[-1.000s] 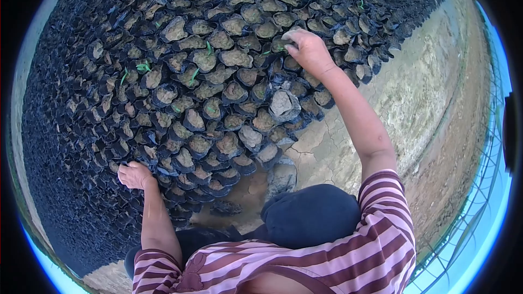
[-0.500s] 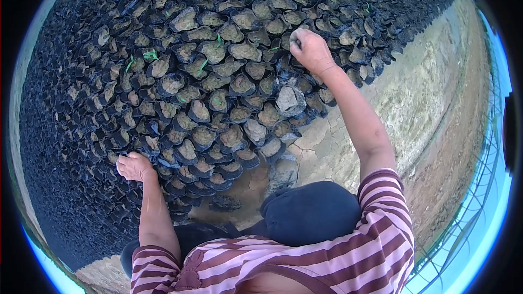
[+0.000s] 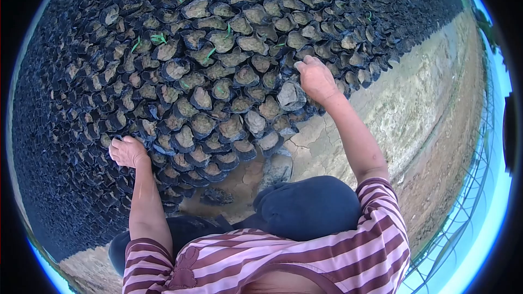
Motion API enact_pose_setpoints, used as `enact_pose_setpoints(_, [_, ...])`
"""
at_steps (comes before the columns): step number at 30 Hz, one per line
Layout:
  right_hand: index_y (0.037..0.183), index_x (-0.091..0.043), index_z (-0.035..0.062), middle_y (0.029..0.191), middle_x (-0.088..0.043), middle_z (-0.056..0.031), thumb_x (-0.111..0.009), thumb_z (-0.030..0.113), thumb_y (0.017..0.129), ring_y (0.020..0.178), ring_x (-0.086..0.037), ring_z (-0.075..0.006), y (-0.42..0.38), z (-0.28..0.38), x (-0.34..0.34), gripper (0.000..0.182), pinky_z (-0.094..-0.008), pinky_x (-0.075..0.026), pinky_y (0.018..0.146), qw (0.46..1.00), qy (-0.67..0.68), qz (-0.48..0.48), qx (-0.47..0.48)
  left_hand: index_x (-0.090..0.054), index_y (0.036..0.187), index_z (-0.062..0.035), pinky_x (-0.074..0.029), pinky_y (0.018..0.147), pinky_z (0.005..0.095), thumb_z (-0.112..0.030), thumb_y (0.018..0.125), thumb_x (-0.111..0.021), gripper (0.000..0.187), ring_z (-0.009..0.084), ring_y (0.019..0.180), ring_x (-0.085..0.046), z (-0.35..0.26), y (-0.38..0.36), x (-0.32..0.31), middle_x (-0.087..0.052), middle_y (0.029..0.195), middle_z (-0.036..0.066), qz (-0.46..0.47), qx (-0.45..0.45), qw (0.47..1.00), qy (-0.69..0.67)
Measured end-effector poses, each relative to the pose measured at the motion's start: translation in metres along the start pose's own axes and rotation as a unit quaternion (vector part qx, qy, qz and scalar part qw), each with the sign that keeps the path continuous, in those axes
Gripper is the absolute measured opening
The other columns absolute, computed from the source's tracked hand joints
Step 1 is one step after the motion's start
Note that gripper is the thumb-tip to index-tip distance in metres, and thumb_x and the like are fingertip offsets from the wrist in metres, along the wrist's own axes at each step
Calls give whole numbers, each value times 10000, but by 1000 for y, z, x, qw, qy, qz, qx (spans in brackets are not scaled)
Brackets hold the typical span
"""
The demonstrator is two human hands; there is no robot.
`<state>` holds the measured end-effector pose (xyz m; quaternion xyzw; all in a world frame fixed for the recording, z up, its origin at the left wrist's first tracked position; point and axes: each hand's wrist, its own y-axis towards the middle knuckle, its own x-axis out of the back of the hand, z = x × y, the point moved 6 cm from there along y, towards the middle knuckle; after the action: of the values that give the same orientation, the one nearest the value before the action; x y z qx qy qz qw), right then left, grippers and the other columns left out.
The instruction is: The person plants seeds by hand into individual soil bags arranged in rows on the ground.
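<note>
Soil-filled black plastic nursery bags (image 3: 230,129) stand packed in tight rows, their open tops showing dry soil. My left hand (image 3: 128,152) rests low on the left side of the rows, fingers curled down over the bag tops. What lies under those fingertips is hidden. Over the right edge of the rows is my right hand (image 3: 317,80), fingers bent in and pressed together near the rims; anything between them cannot be made out. Just left of it sits a bag with a pale, greyish lump of soil (image 3: 291,96). Small green seedlings (image 3: 158,38) sprout from a few bags.
Cracked bare ground (image 3: 327,141) runs along the right of the rows. My bent knee (image 3: 310,207) is close below the nearest bags. A crumpled bag (image 3: 278,166) lies on the ground before it. A curved metal frame (image 3: 463,223) stands at the far right.
My right hand has come down toward me along the bags' right edge. My left hand has shifted slightly up and left. The whole view has also moved a little.
</note>
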<state>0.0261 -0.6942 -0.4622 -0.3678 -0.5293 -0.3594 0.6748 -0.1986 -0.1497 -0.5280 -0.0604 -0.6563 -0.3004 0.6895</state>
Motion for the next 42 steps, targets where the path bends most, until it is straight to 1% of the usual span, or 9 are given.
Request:
enact_pose_setpoints(10, [930,-684,60,879,-607,-161,-664,87,789,901,-605,-338,-1,-1,28,145,-422,-507,811,992,125,-33,-3,-571,1207,-107,-406,978,493,-335,906,-464,393,307,1276,-438,-3,-2,4,-532,1306,115,9,3,1000,-11])
enact_pose_setpoints(18, [780,-633,60,885,-595,-110,-615,87,776,938,-593,-305,22,5,-6,33,-406,-523,816,986,-130,15,104,-572,1189,-102,-403,979,498,-336,905,-468,383,307,1283,-435,-3,-2,4,-536,1304,117,6,4,1000,-13])
enact_pose_setpoints(21, [805,-657,64,880,-606,-115,-640,104,779,904,-609,-302,22,6,0,51,-404,-523,782,990,-98,-13,101,-574,1180,-100,-392,992,495,-331,905,-467,375,308,1281,-439,-4,-2,7,-536,1309,120,5,3,1000,-18])
enact_pose_setpoints(24, [829,-682,78,868,-617,-115,-670,140,791,860,-625,-305,20,10,18,74,-412,-519,748,992,114,-48,-13,-575,1177,-96,-385,1002,490,-325,907,-465,371,308,1280,-440,-5,-2,9,-538,1308,122,9,4,1000,-15])
enact_pose_setpoints(27, [845,-697,93,859,-625,-112,-693,174,798,828,-631,-317,18,36,18,93,-424,-514,733,975,221,-12,-33,-577,1176,-92,-380,1009,486,-321,908,-465,370,310,1282,-439,-7,-2,10,-542,1302,126,14,3,1000,-10])
enact_pose_setpoints(32, [844,-684,69,863,-616,-112,-681,166,813,900,-627,-298,21,63,-2,101,-412,-518,786,995,62,16,73,-581,1173,-92,-372,1020,480,-321,910,-467,367,311,1287,-437,-7,-2,11,-545,1300,129,15,2,1000,-10])
enact_pose_setpoints(36, [880,-663,61,944,-626,-134,-694,150,806,950,-623,-314,15,63,-12,121,-412,-516,831,994,-48,69,65,-584,1151,-100,-376,1014,474,-305,906,-484,335,304,1291,-434,-8,-2,14,-545,1299,113,3,-1,1000,-20])
enact_pose_setpoints(39, [878,-669,65,910,-629,-128,-699,148,798,921,-627,-315,12,61,-15,119,-417,-516,804,994,-59,34,85,-584,1136,-102,-379,1009,471,-301,904,-488,320,302,1282,-442,-9,-3,15,-546,1299,105,-2,-5,1000,-23])
enact_pose_setpoints(42, [831,-671,78,854,-617,-122,-697,154,791,884,-625,-318,10,49,-8,90,-420,-522,772,998,67,-5,5,-584,1139,-104,-379,1007,470,-302,903,-485,323,301,1278,-445,-8,-2,15,-547,1295,108,-11,-7,1000,-25])
